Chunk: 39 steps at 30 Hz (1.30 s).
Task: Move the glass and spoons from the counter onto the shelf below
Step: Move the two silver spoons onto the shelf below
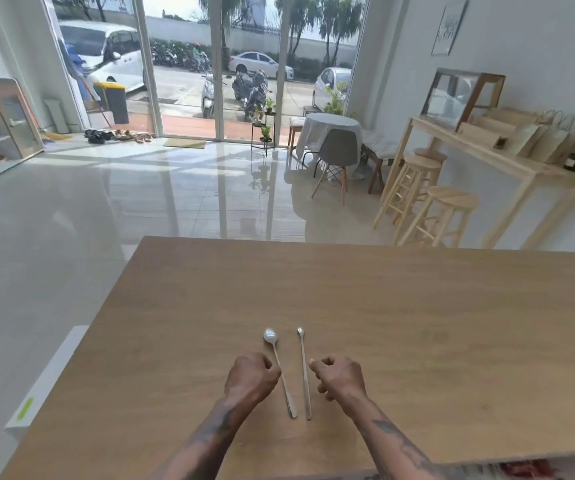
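Observation:
Two long-handled metal spoons lie side by side on the wooden counter (417,323), bowls pointing away from me. The left spoon (271,337) has a wide round bowl; the right spoon (302,362) is slimmer with a small bowl. My left hand (251,375) is curled into a loose fist just left of the left spoon's handle, knuckles against it or nearly so. My right hand (339,377) is also curled, a little to the right of the slim spoon and apart from it. No glass and no shelf are in view.
A white ledge (47,375) with a green sticker runs along the counter's left side. Beyond the counter lie a glossy tiled floor, wooden stools (448,213) and a side table with paper bags at the right, and a covered round table with a chair (334,150).

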Available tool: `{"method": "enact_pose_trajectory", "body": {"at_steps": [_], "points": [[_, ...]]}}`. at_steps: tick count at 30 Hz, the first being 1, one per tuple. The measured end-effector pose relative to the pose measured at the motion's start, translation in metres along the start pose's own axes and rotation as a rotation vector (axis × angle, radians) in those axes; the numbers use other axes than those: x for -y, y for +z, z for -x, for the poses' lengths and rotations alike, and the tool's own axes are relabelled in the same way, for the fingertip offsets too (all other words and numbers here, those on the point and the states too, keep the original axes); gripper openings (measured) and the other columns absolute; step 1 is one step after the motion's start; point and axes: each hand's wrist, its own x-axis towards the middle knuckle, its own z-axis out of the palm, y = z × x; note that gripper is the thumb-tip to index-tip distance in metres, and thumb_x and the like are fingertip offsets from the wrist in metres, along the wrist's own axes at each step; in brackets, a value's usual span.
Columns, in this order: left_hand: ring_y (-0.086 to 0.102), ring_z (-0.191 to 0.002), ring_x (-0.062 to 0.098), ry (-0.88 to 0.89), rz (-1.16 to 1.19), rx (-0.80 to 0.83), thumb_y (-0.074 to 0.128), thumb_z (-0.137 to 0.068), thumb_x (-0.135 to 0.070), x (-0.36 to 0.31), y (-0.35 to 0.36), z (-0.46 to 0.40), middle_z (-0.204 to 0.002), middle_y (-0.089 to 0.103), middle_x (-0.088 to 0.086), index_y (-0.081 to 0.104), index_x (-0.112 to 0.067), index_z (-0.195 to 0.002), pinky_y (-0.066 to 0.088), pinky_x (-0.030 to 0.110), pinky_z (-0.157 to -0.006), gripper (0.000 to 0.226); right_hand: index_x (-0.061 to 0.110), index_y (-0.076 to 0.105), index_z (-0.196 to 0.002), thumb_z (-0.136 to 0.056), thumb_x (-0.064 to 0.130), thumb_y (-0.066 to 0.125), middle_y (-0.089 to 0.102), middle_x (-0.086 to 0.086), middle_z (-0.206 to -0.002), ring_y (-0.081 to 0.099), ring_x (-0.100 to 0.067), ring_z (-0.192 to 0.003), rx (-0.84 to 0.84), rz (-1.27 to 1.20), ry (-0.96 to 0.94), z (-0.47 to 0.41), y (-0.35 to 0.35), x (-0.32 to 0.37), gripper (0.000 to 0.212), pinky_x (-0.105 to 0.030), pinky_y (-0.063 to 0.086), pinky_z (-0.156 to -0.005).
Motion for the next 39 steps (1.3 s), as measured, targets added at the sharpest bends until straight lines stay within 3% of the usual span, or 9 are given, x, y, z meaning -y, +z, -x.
{"method": "enact_pose_trajectory", "body": {"at_steps": [3, 5, 9, 12, 14, 19, 25, 31, 39], "points": [[0.071, -0.082, 0.023, -0.061, -0.056, 0.021, 0.064, -0.083, -0.043, -0.006, 0.007, -0.022, -0.086, 0.076, 0.008, 0.074, -0.011, -0.083, 0.052, 0.031, -0.067, 0.034, 0.020, 0.060, -0.056, -0.086, 0.035, 0.068, 0.068, -0.003, -0.066, 0.073, -0.025, -0.071, 0.012, 0.111, 0.041, -0.017, 0.015, 0.005, 0.034, -0.035, 0.060, -0.070], [0.072, -0.093, 0.026, -0.107, -0.080, 0.052, 0.066, -0.084, -0.047, -0.008, 0.014, -0.033, -0.097, 0.076, 0.010, 0.075, -0.007, -0.092, 0.048, 0.028, -0.067, 0.042, 0.021, 0.058, -0.054, -0.084, 0.040, 0.067, 0.068, -0.001, -0.070, 0.073, -0.024, -0.076, 0.014, 0.179, 0.064, -0.024, 0.022, 0.006, 0.037, -0.030, 0.057, -0.071], [0.074, -0.090, 0.027, -0.148, -0.069, 0.096, 0.067, -0.080, -0.032, -0.008, 0.018, -0.046, -0.094, 0.077, 0.010, 0.075, -0.007, -0.090, 0.058, 0.034, -0.077, 0.028, 0.017, 0.077, -0.080, -0.083, 0.040, 0.067, 0.078, -0.003, -0.091, 0.072, -0.022, -0.086, 0.013, 0.239, 0.107, -0.034, 0.027, 0.008, 0.026, -0.024, 0.046, -0.066], [0.072, -0.062, 0.018, -0.197, 0.016, 0.122, 0.067, -0.074, -0.020, -0.007, 0.017, -0.052, -0.073, 0.075, 0.005, 0.076, -0.006, -0.077, 0.058, 0.028, -0.051, 0.017, 0.019, 0.069, -0.073, -0.081, 0.036, 0.063, 0.070, -0.004, -0.086, 0.066, -0.022, -0.082, 0.049, 0.261, 0.121, -0.039, 0.027, 0.011, 0.020, -0.025, 0.046, -0.067], [0.067, -0.050, 0.013, -0.232, 0.104, 0.131, 0.070, -0.073, -0.015, -0.007, 0.015, -0.054, -0.067, 0.073, 0.005, 0.077, -0.003, -0.075, 0.044, 0.018, -0.036, 0.014, 0.020, 0.060, -0.064, -0.080, 0.032, 0.063, 0.066, -0.003, -0.081, 0.063, -0.019, -0.078, 0.078, 0.233, 0.136, -0.040, 0.028, 0.011, 0.021, -0.026, 0.046, -0.067], [0.061, -0.041, 0.015, -0.267, 0.427, 0.233, 0.073, -0.079, -0.004, 0.005, 0.009, -0.052, -0.060, 0.067, 0.011, 0.073, 0.005, -0.074, 0.048, 0.023, -0.040, 0.011, 0.018, 0.065, -0.066, -0.080, 0.020, 0.067, 0.066, -0.003, -0.074, 0.062, -0.017, -0.069, 0.137, -0.004, 0.138, -0.035, 0.018, 0.006, 0.015, -0.028, 0.047, -0.065], [0.072, -0.064, 0.022, -0.222, 0.701, 0.336, 0.070, -0.084, -0.007, 0.020, -0.014, -0.028, -0.074, 0.074, 0.012, 0.074, 0.003, -0.086, 0.059, 0.027, -0.058, 0.011, 0.010, 0.064, -0.083, -0.088, 0.015, 0.068, 0.063, -0.007, -0.074, 0.057, -0.008, -0.051, 0.213, -0.217, 0.051, -0.011, -0.005, 0.003, 0.009, -0.022, 0.040, -0.052], [0.070, -0.064, 0.017, -0.107, 0.757, 0.253, 0.072, -0.083, -0.014, 0.020, -0.042, 0.038, -0.075, 0.074, 0.006, 0.074, -0.009, -0.080, 0.056, 0.024, -0.057, 0.007, 0.015, 0.058, -0.072, -0.090, 0.014, 0.067, 0.058, -0.005, -0.069, 0.055, -0.005, -0.045, 0.292, -0.271, -0.106, 0.038, -0.027, 0.011, 0.020, -0.022, 0.036, -0.052], [0.068, -0.062, 0.016, -0.062, 0.866, 0.118, 0.076, -0.084, -0.018, 0.054, -0.044, 0.151, -0.073, 0.072, 0.007, 0.075, -0.007, -0.076, 0.055, 0.024, -0.057, 0.014, 0.012, 0.061, -0.076, -0.092, 0.015, 0.066, 0.058, -0.005, -0.070, 0.055, -0.011, -0.055, 0.403, -0.296, -0.252, 0.136, -0.038, -0.003, 0.017, -0.024, 0.038, -0.055]]}}
